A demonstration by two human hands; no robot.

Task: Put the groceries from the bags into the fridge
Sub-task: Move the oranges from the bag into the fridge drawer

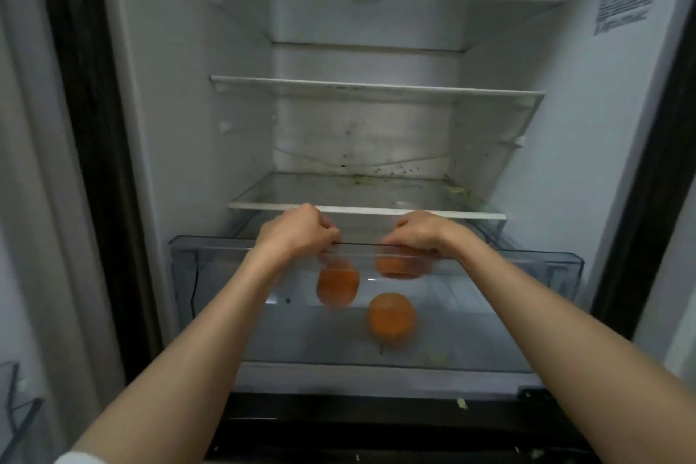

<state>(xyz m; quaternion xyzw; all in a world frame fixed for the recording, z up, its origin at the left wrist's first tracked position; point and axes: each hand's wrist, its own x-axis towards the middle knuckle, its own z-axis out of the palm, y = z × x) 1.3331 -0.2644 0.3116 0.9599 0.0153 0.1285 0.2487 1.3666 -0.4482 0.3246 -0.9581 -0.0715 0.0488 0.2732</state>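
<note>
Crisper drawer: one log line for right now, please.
left hand grips drawer front | right hand grips same | three oranges inside | shelves bare

drawer point(557, 267): clear plastic, pulled out at the bottom of the fridge point(587, 147); fingers point(331, 234) of both hands curl over its front rim
oranges: three on the drawer floor; one point(338, 284) just below the left fingers, one point(399, 266) just under the right fingers, one point(391, 316) nearer the person
shelf point(361, 209): glass, just above the fingers, with small crumbs and green scraps
</note>
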